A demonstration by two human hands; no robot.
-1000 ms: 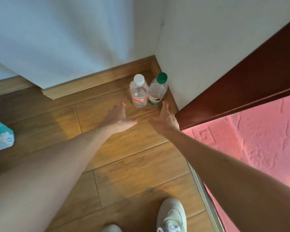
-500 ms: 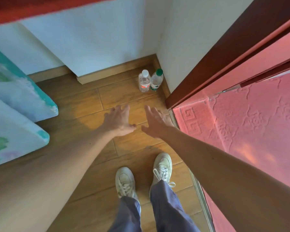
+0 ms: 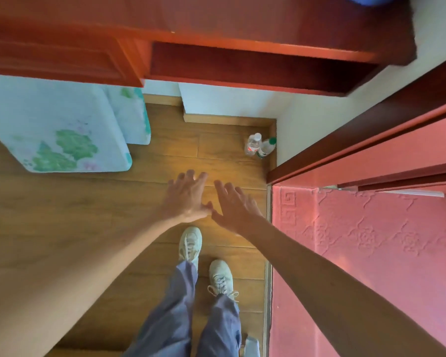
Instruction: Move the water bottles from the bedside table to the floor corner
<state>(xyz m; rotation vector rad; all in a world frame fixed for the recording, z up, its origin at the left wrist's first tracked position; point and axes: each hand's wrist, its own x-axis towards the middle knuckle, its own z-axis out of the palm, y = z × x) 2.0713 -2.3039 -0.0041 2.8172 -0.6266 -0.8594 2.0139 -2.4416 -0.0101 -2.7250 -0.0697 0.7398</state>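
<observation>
Two clear plastic water bottles stand upright and touching in the floor corner, where the wooden skirting board (image 3: 229, 120) meets the pale wall. The white-capped bottle (image 3: 253, 145) carries a red label, and the green-capped bottle (image 3: 266, 148) sits just right of it, nearest the wall.

Both hands hang above the floor (image 3: 88, 215), which is glossy wood-grain planks, well apart from the bottles. The left hand (image 3: 187, 197) and right hand (image 3: 233, 204) are spread flat with straight fingers, holding nothing, thumbs almost meeting.

Below them are pale lace-up shoes (image 3: 220, 275) and loose blue-grey trousers (image 3: 170, 318). A soft, rounded cushion (image 3: 57, 130) with a green floral print lies at left. An embossed pink carpet (image 3: 371, 253) fills the right, past a dark red wooden door frame (image 3: 358, 130).
</observation>
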